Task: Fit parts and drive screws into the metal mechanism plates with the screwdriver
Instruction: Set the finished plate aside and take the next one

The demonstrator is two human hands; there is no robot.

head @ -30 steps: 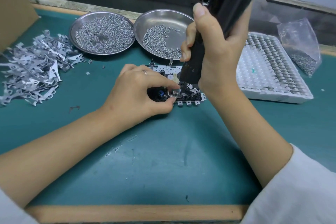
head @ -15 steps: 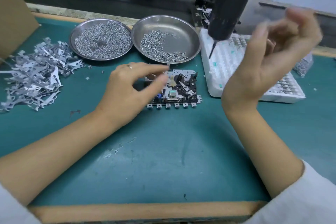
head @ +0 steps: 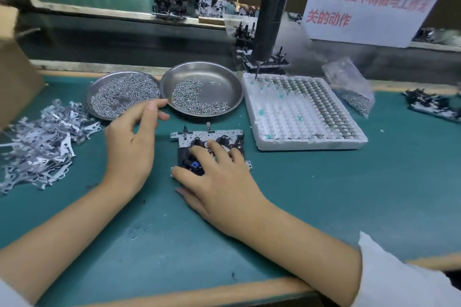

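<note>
Between screws: the right hand [head: 219, 177] rests spread-fingered on the plate [head: 199, 135] mid-mat, the left hand [head: 132, 142] hovers loosely curled and seemingly empty near the screw dish [head: 219, 77], screwdriver [head: 270, 20] hanging free; next likely a screw pick

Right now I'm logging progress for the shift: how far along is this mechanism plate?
Partly built: the mechanism plate already carries black parts. In hand: the right hand rests on it, while the left hand hovers near the screw dish. Left: the screwdriver hangs unheld, so any further screws are not being driven yet.
</note>
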